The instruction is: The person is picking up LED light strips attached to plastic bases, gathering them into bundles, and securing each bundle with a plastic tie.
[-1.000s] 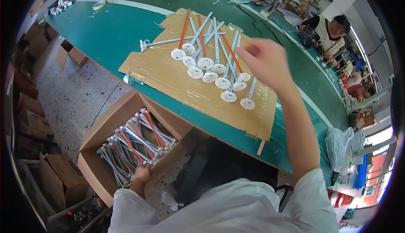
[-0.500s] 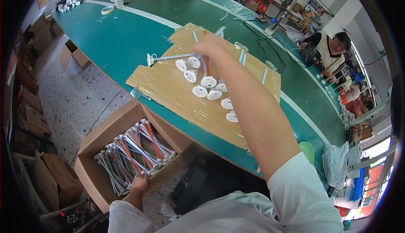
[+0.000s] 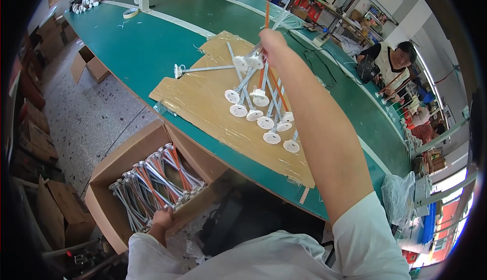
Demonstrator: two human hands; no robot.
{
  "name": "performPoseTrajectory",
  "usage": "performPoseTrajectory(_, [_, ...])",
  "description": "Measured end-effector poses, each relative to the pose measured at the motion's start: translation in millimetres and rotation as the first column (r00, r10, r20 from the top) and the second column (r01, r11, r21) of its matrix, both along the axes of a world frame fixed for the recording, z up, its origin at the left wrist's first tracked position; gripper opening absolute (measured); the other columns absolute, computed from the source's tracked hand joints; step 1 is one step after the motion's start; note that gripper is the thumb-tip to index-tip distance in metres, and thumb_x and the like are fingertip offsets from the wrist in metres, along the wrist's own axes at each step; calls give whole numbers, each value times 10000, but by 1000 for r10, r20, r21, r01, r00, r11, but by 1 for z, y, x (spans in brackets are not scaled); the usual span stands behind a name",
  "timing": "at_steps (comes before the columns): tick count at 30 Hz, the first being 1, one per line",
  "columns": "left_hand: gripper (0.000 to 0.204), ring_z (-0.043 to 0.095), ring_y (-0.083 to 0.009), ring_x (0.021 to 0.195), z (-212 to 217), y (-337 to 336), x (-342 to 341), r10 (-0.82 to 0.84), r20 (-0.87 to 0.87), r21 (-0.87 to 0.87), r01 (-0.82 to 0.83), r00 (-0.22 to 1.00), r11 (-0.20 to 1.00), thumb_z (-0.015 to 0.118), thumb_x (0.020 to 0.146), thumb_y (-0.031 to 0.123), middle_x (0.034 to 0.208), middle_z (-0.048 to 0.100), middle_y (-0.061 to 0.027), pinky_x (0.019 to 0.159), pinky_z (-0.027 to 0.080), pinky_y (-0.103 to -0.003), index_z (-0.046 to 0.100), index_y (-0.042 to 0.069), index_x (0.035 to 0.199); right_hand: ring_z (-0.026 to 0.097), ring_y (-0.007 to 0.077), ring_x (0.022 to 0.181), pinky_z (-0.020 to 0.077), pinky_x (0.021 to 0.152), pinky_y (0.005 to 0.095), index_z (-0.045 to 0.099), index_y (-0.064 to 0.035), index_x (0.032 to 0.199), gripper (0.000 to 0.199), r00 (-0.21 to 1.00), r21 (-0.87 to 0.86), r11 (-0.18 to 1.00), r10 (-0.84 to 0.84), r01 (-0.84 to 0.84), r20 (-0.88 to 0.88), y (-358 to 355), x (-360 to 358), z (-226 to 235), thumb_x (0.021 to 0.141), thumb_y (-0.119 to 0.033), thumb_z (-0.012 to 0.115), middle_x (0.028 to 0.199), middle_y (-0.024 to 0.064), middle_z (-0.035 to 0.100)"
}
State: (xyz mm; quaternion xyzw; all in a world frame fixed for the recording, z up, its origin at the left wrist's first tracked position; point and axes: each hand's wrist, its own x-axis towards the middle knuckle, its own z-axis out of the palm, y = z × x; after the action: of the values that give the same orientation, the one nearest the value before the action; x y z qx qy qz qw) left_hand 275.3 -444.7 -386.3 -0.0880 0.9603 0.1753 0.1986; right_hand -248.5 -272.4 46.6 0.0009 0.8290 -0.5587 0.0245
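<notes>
My right hand is closed around a small bunch of thin rods with white round disc ends, held up over the far part of a flat cardboard sheet. An orange rod sticks up above my fist. Below it, several grey and orange rods with white discs lie fanned on the sheet, their discs toward me. One more rod points left. At lower left, my left hand curls over the near rim of an open cardboard box, by the crossed bundles of rods inside; its fingertips are partly hidden.
The sheet lies on a long green table. A tape roll and a pile of rods are at its far left. Black cables run at the right. A person works across the table. Plastic bags sit at right.
My right hand has lifted a few rods off the sheet, moving slightly right and tilting their discs up. The remaining rods have spread apart. My left hand stays at the box.
</notes>
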Motion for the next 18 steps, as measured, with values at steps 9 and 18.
performPoseTrajectory(9, [555,646,-383,858,-1,-4,1,-5,1,12,5,1000,1000,728,738,497,910,658,-201,780,516,-475,581,49,1031,490,144,515,390,427,322,602,13,901,151,927,211,904,353,-372,124,-7,46,68,864,-134,607,689,79,515])
performPoseTrajectory(18, [540,649,-380,854,0,-2,-1,-12,27,-21,12,1000,1000,726,741,487,919,658,-191,770,521,-471,575,55,1027,663,281,1034,527,851,346,720,-55,1042,525,951,926,350,309,-144,31,-1,57,25,702,-454,702,1095,140,695])
